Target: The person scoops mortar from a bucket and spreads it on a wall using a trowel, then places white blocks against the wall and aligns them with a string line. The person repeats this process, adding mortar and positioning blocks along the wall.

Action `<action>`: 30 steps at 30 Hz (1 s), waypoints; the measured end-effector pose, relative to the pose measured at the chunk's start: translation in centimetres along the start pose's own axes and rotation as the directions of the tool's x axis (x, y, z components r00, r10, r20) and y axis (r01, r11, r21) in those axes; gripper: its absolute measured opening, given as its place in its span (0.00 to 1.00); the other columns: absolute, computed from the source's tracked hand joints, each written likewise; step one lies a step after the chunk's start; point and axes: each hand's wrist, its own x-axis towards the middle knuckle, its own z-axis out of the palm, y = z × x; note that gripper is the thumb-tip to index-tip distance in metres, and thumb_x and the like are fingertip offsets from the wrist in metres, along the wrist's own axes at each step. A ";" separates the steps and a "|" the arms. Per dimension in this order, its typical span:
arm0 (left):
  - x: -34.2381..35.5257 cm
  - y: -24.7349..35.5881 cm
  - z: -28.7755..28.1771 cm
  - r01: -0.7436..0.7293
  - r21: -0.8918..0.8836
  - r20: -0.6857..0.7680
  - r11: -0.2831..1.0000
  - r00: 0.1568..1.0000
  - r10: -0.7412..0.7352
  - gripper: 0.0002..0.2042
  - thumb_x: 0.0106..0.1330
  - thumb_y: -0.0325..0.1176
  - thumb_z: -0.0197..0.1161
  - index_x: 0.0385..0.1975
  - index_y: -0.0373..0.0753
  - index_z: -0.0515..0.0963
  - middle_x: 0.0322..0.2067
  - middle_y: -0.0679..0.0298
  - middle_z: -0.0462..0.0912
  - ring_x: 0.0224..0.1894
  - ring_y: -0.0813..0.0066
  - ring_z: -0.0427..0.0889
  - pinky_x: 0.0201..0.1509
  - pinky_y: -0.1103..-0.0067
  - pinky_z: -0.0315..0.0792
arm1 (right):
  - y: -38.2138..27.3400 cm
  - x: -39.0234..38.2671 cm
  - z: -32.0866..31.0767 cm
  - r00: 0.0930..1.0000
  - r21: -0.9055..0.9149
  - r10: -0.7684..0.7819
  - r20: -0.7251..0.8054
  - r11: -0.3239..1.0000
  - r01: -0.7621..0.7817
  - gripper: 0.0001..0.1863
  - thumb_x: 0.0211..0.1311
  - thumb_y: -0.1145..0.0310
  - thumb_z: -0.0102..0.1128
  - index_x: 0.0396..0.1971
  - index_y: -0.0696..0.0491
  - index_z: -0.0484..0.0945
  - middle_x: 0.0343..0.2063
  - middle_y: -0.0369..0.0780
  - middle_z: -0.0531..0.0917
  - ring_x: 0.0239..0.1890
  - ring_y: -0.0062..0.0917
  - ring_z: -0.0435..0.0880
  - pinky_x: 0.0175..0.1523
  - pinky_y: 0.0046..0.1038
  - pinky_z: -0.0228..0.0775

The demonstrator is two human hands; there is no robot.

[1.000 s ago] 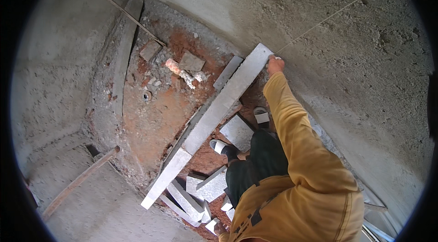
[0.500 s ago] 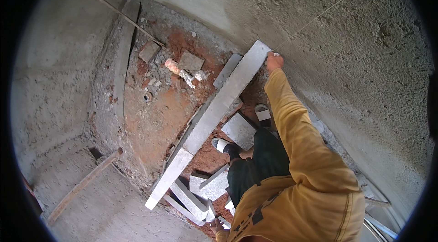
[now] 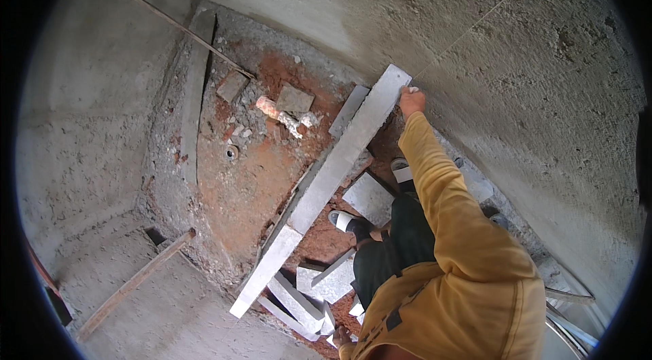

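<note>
A long pale stone slab (image 3: 343,153) runs diagonally across the middle, and a shorter pale slab (image 3: 266,272) continues its line at the lower left. At the upper end of the long slab, against the wall, is my right hand (image 3: 412,100). Its fingers are closed at the slab's corner, with a small white bit showing at them. A thin string (image 3: 485,15) stretches along the wall down to that corner. Low in the picture, my left hand (image 3: 341,337) is partly hidden by my yellow clothing, close to loose slab pieces (image 3: 297,302); its fingers are not clear.
Rough plastered wall (image 3: 530,88) rises on the right. Beyond the slabs lie reddish soil (image 3: 238,204), rubble, broken blocks (image 3: 295,98) and a pipe stub (image 3: 232,152). Wooden sticks (image 3: 136,285) lean at the left. A square slab (image 3: 369,198) lies by my sandalled feet.
The whole view has shifted slightly, so the scene sits a little farther right and lower. My right hand stays at the slab's upper end, and the slabs look unmoved.
</note>
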 end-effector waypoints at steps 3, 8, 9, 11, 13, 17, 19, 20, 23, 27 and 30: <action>-0.2 1.2 -0.2 -0.075 0.096 -0.002 0.993 0.997 0.076 0.17 0.61 0.35 0.58 0.45 0.28 0.75 0.32 0.57 0.80 0.30 0.69 0.79 0.28 0.76 0.77 | -3.2 -2.3 -0.9 0.997 0.254 0.040 0.062 0.966 -0.054 0.12 0.56 0.64 0.56 0.24 0.59 0.77 0.21 0.43 0.80 0.24 0.31 0.80 0.33 0.34 0.70; 0.2 1.7 0.8 0.004 0.176 -0.032 0.984 0.999 0.002 0.16 0.62 0.39 0.60 0.39 0.29 0.77 0.34 0.56 0.79 0.36 0.71 0.75 0.44 0.76 0.70 | -11.1 -4.9 -4.6 0.942 0.642 -0.007 0.336 0.733 -0.224 0.08 0.62 0.67 0.54 0.30 0.56 0.77 0.25 0.37 0.81 0.21 0.19 0.78 0.24 0.22 0.69; -0.1 1.7 1.1 -0.110 0.141 -0.010 0.984 0.994 0.112 0.17 0.62 0.40 0.59 0.37 0.29 0.77 0.34 0.55 0.79 0.35 0.71 0.76 0.43 0.76 0.71 | -12.2 -5.3 -5.0 0.939 0.635 0.002 0.343 0.737 -0.233 0.09 0.62 0.66 0.54 0.32 0.57 0.77 0.27 0.38 0.81 0.22 0.20 0.78 0.24 0.22 0.71; -0.5 1.9 2.1 -0.115 0.118 -0.028 0.986 0.993 0.119 0.18 0.62 0.41 0.59 0.35 0.28 0.77 0.35 0.53 0.79 0.33 0.70 0.78 0.39 0.75 0.73 | -12.6 -5.2 -5.0 0.926 0.655 -0.069 0.371 0.726 -0.209 0.11 0.63 0.66 0.54 0.36 0.59 0.76 0.30 0.39 0.82 0.22 0.21 0.79 0.25 0.21 0.73; -1.0 2.3 3.0 -0.149 0.062 -0.019 0.987 0.988 0.150 0.18 0.62 0.42 0.59 0.35 0.28 0.77 0.34 0.51 0.79 0.30 0.69 0.80 0.35 0.74 0.74 | -10.5 -3.8 -3.8 0.918 0.566 0.014 0.396 0.783 -0.256 0.12 0.64 0.65 0.54 0.39 0.59 0.76 0.30 0.40 0.82 0.23 0.22 0.80 0.27 0.22 0.75; -1.9 2.6 3.6 -0.166 0.270 0.018 0.948 0.986 0.168 0.19 0.62 0.44 0.56 0.37 0.30 0.79 0.36 0.47 0.81 0.36 0.59 0.82 0.42 0.69 0.74 | -0.5 2.8 1.1 0.817 0.395 0.069 0.573 0.850 -0.349 0.19 0.66 0.67 0.46 0.47 0.68 0.69 0.44 0.52 0.79 0.40 0.41 0.82 0.40 0.40 0.78; -3.0 2.1 3.6 -0.089 0.232 -0.047 0.969 0.994 0.103 0.20 0.61 0.46 0.57 0.39 0.31 0.79 0.37 0.47 0.81 0.42 0.54 0.80 0.48 0.67 0.72 | 2.9 8.1 2.4 0.367 0.143 -0.080 0.927 0.978 -0.149 0.25 0.60 0.60 0.38 0.56 0.55 0.64 0.55 0.46 0.69 0.58 0.44 0.66 0.61 0.49 0.55; -3.6 1.7 3.6 0.078 0.170 -0.064 0.982 0.996 -0.068 0.21 0.60 0.46 0.57 0.39 0.32 0.79 0.38 0.47 0.81 0.45 0.51 0.79 0.51 0.66 0.70 | 4.0 9.6 2.9 0.456 0.144 0.007 0.890 0.944 -0.295 0.24 0.61 0.60 0.39 0.54 0.56 0.65 0.55 0.46 0.70 0.58 0.43 0.67 0.60 0.47 0.57; -6.0 0.8 3.9 0.018 0.210 -0.183 0.977 0.983 0.021 0.19 0.60 0.45 0.58 0.40 0.35 0.79 0.38 0.49 0.82 0.44 0.56 0.80 0.50 0.69 0.71 | 4.0 10.1 4.3 0.576 0.085 0.318 0.753 0.821 -0.564 0.23 0.62 0.59 0.42 0.50 0.60 0.68 0.56 0.46 0.71 0.58 0.39 0.69 0.58 0.41 0.62; -8.2 0.2 4.6 0.088 0.169 -0.194 0.982 0.980 -0.055 0.18 0.61 0.46 0.57 0.41 0.36 0.79 0.37 0.51 0.82 0.43 0.57 0.81 0.48 0.69 0.71 | 0.0 6.0 2.8 0.869 -0.227 0.230 0.438 0.964 -0.141 0.20 0.56 0.56 0.55 0.29 0.62 0.80 0.27 0.42 0.84 0.28 0.28 0.83 0.29 0.31 0.73; -8.7 0.1 5.0 0.087 0.187 -0.195 0.979 0.980 -0.050 0.20 0.61 0.47 0.56 0.41 0.36 0.79 0.36 0.49 0.82 0.44 0.56 0.80 0.49 0.68 0.71 | -2.3 3.4 0.9 0.907 -0.431 0.177 0.382 0.902 0.006 0.23 0.55 0.54 0.55 0.27 0.63 0.81 0.24 0.44 0.84 0.27 0.32 0.83 0.35 0.32 0.74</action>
